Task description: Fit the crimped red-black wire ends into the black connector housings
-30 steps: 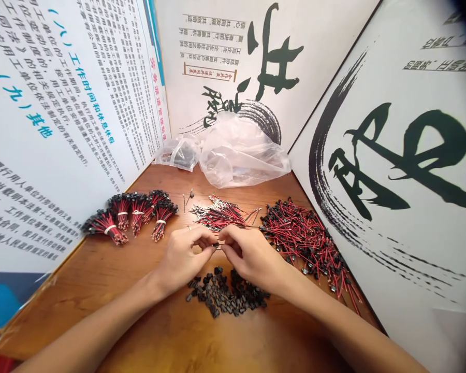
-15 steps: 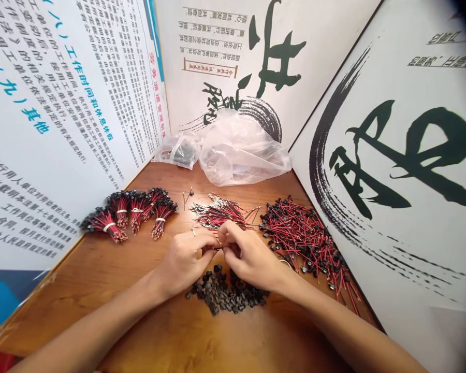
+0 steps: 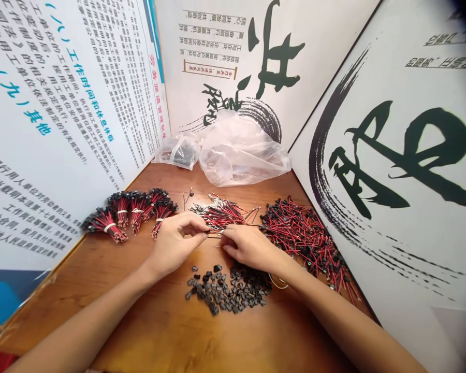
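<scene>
My left hand (image 3: 174,243) pinches a small dark piece at its fingertips, with a thin wire running across to my right hand (image 3: 248,247). The right fingers close on that wire, though the hands hide its details. Just behind them lies a heap of red and black wires (image 3: 217,215). Below them is a pile of black plastic connectors (image 3: 225,290). To the right spreads a larger tangle of wires with black connectors (image 3: 303,241). Tied bundles of finished red and black leads (image 3: 132,215) sit left of my left hand.
All this lies on a wooden table (image 3: 186,331), boxed in by printed boards (image 3: 62,103) with Chinese text and calligraphy. Clear plastic bags (image 3: 241,153) sit in the far corner. A thin pale wire loop (image 3: 277,282) lies by my right wrist.
My hands have drawn slightly apart, the left moving left and up. A thin wire now shows between them, and the pale wire loop has appeared near my right wrist.
</scene>
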Action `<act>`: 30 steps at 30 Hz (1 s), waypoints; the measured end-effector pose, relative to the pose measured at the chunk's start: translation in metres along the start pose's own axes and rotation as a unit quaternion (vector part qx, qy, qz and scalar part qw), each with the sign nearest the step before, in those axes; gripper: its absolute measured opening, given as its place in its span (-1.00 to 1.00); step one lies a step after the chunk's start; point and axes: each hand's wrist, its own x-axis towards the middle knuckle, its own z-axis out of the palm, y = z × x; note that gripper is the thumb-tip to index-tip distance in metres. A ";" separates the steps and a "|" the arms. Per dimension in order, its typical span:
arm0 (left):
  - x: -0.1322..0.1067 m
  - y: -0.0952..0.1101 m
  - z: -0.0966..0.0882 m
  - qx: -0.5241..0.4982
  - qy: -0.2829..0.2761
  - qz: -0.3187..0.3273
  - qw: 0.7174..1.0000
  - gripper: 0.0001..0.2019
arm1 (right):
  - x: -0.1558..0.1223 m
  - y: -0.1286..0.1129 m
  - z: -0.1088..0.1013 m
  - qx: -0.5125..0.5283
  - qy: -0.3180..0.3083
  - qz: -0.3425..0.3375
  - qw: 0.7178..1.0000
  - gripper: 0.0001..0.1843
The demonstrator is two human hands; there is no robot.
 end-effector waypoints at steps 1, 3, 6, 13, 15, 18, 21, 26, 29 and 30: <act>0.000 0.000 0.000 -0.008 -0.003 -0.001 1.000 -0.92 | 0.000 0.000 0.004 -0.013 -0.004 0.000 1.000 -0.93; -0.001 -0.001 0.001 -0.012 -0.012 0.000 1.000 -0.92 | 0.001 -0.001 0.010 -0.037 -0.005 0.002 0.999 -0.94; -0.001 -0.001 0.002 -0.004 -0.021 -0.006 1.000 -0.92 | 0.002 0.000 0.014 -0.083 -0.004 0.004 0.997 -0.92; 0.002 -0.001 -0.001 -0.049 -0.064 -0.044 0.996 -0.96 | 0.002 0.005 0.007 -0.076 0.020 -0.020 0.997 -0.98; 0.002 -0.001 -0.001 -0.063 -0.069 -0.059 0.994 -0.96 | 0.002 0.005 0.007 -0.082 0.014 -0.025 0.996 -0.97; 0.003 0.000 -0.001 -0.078 -0.070 -0.079 0.991 -0.96 | 0.001 0.002 0.009 -0.119 0.005 -0.031 0.992 -0.93; 0.003 0.001 -0.002 -0.092 -0.074 -0.093 0.989 -0.95 | 0.001 0.000 0.009 -0.149 0.000 -0.041 0.988 -0.88; 0.005 0.002 -0.007 -0.096 -0.099 -0.105 0.985 -0.94 | 0.004 0.005 0.004 -0.056 0.009 -0.015 0.998 -0.93; 0.006 0.002 -0.009 -0.093 -0.105 -0.106 0.984 -0.94 | 0.006 0.009 0.000 0.009 0.010 -0.001 1.000 -0.91; 0.006 0.002 -0.009 -0.092 -0.107 -0.107 0.984 -0.94 | 0.006 0.010 -0.001 0.020 0.010 -0.003 1.000 -0.90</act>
